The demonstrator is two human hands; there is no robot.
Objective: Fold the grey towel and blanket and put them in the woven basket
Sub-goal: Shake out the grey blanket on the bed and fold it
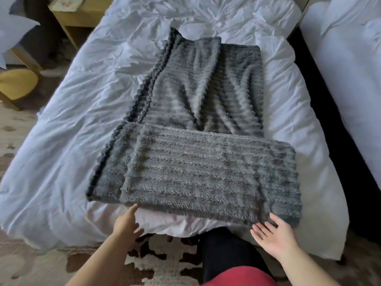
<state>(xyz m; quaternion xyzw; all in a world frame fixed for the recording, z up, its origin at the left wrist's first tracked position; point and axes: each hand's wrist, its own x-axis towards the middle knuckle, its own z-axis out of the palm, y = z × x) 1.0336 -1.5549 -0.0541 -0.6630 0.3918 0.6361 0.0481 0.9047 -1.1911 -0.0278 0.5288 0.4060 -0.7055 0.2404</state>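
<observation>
A fluffy grey ribbed blanket (pixel 198 141) lies lengthwise on the white bed (pixel 82 120). Its near end is folded back over itself into a thick band across the foot of the bed. My left hand (pixel 126 222) is at the band's near left edge, fingers straight, one fingertip touching the fabric. My right hand (pixel 274 234) is palm up at the band's near right edge, fingers spread, their tips at or just under the hem. Neither hand holds anything. No towel or woven basket is in view.
A second white bed (pixel 350 79) stands to the right across a dark gap. A wooden table (pixel 82 15) and a yellow chair (pixel 18 85) stand at the far left. A patterned rug (pixel 156 263) covers the floor at my feet.
</observation>
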